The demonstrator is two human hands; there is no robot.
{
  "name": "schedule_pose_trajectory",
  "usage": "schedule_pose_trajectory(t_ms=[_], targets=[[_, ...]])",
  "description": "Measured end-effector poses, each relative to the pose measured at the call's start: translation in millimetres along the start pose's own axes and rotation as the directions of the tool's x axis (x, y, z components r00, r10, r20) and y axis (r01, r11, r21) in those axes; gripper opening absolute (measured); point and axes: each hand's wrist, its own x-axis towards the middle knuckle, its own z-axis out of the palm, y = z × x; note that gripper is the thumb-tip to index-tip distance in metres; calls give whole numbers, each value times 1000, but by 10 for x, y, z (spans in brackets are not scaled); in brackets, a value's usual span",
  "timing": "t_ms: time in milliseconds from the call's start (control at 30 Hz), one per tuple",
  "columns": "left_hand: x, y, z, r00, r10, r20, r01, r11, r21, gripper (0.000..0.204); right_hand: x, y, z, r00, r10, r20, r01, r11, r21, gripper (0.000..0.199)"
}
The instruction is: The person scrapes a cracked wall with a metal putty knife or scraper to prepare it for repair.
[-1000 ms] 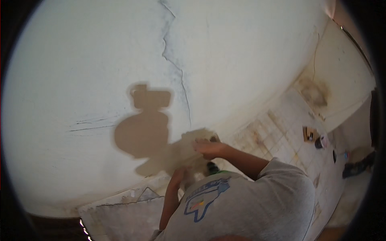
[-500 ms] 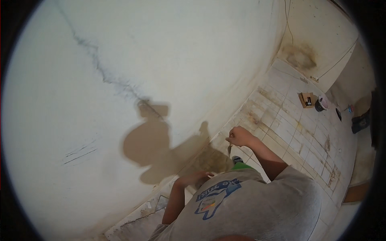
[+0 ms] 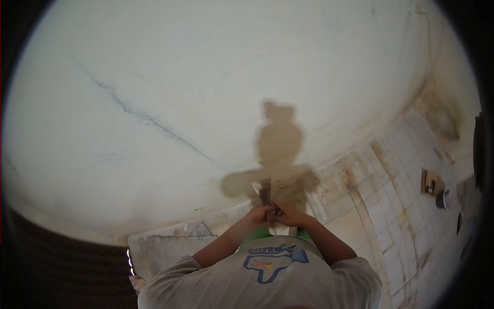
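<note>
My left hand [image 3: 260, 213] and my right hand [image 3: 287, 213] meet in front of my waist, fingertips close together. Both have their fingers curled in. Whatever lies between them is small and blurred, so I cannot make it out. Beyond the hands rises a pale plastered wall [image 3: 206, 67]. A dark jagged crack [image 3: 149, 119] slants down across it from upper left toward the middle. My shadow falls on the wall and the floor just past my hands.
The stained tiled floor [image 3: 360, 206] stretches off to the right. An open cardboard box [image 3: 430, 182] and a dark bucket [image 3: 442, 199] stand there. At lower left are a pale slab [image 3: 170, 252] along the wall and a dark ridged surface [image 3: 62, 257].
My view has swung left. My right hand, earlier held out to the right pinching a slim tool, has come in to meet my left hand. The tool no longer shows clearly.
</note>
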Motion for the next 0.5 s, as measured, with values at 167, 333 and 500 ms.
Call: schedule_pose_trajectory(t_ms=[167, 333, 500], targets=[[-287, -149, 405, 1000, 9, -14, -1, 875, 484, 38, -436, -60, -401, 911, 145, 386, -169, 985, 28, 73], [-50, -156, 138, 944, 134, -303, 59, 831, 553, 28, -590, 496, -639, 772, 323, 547, -457, 880, 125, 58], [421, 351, -945, 663, 715, -220, -628, 692, 356, 32, -1104, 1831, -850, 721, 650, 239, -642, 497, 584, 53]])
